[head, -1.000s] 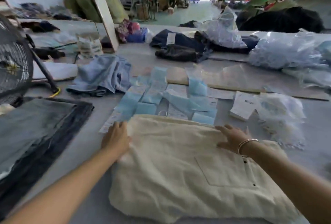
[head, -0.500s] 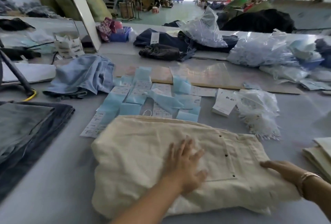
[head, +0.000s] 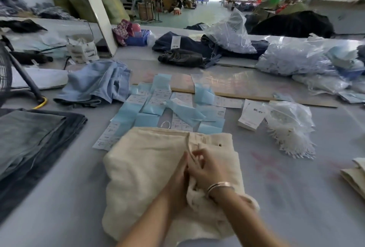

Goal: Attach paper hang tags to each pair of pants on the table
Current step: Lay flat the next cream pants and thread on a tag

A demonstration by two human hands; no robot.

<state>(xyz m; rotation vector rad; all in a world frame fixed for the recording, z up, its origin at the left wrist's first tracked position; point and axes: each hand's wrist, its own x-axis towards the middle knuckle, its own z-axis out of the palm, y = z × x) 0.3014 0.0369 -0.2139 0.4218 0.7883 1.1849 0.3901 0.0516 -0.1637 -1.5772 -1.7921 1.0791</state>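
Observation:
Folded cream pants (head: 142, 169) lie on the grey table in front of me, waistband at the far side. Both hands meet at the pants' middle. My left hand (head: 177, 179) lies edge-on against the fabric, fingers straight. My right hand (head: 205, 169), with bracelets on the wrist, pinches a fold of the cream cloth near a belt loop. Beyond the waistband lie white paper hang tags (head: 178, 96) mixed with light blue slips (head: 126, 112). A stack of white tags (head: 250, 116) stands to the right, beside a bag of white plastic fasteners (head: 290, 128).
Dark folded jeans (head: 29, 142) lie at the left, light blue pants (head: 94, 82) behind them. More cream pants (head: 353, 177) sit at the right edge. Dark garments (head: 181, 57) and plastic bags (head: 296, 59) crowd the far side. A fan stand (head: 23, 76) is at the left.
The cream pants were turned and their waistband now shows at the far side. Both hands moved from the pants' surface and right edge to the middle, where the right hand took hold of the cloth.

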